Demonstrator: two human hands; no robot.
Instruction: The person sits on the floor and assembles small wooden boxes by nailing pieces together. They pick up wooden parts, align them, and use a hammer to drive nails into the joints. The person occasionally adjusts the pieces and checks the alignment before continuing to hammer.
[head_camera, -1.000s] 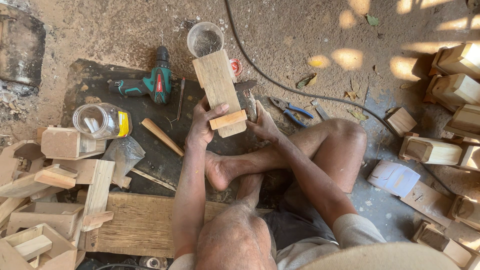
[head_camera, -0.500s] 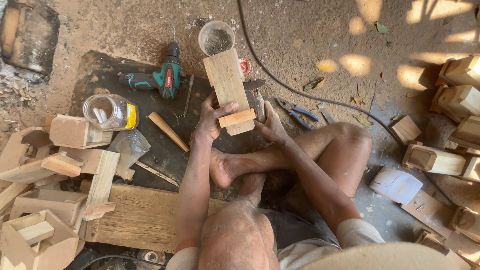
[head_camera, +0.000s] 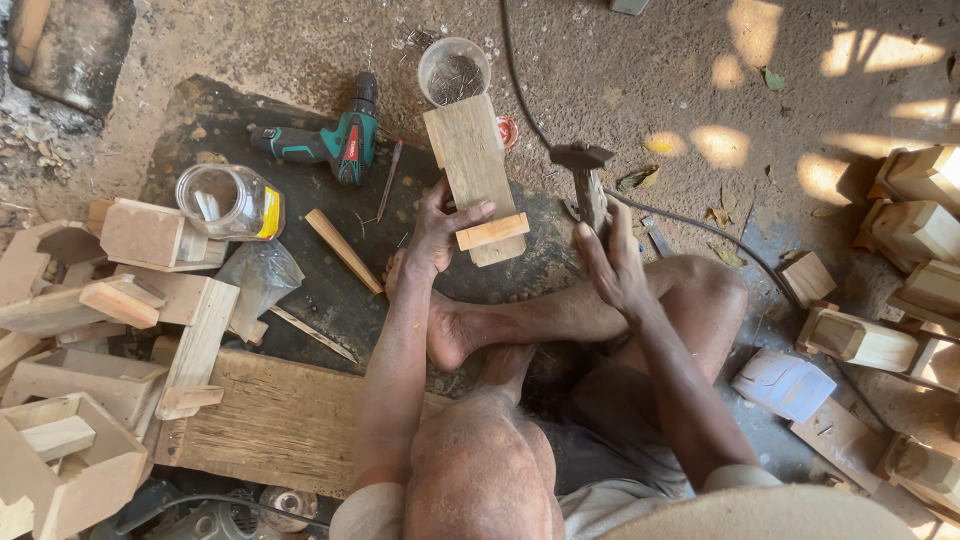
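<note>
- Hammer (head_camera: 588, 185) now lifted in the right hand (head_camera: 612, 262), fingers wrapped round its handle; half a second ago that hand lay low beside the board.
- Left hand (head_camera: 440, 228) pinches the wooden board (head_camera: 472, 172), thumb across its face just above the small cross strip (head_camera: 491, 231).
- Board stands tilted over the dark mat (head_camera: 300, 290) on the floor, as before.
- Raised hammer suggests a blow on the strip.
- Nearby: nail cup (head_camera: 453, 70), green drill (head_camera: 325, 142), glass jar (head_camera: 228, 201).

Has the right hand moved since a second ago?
Yes. The right hand has lifted off the wooden board and swung out to its right side, now gripping a hammer raised beside it.
</note>
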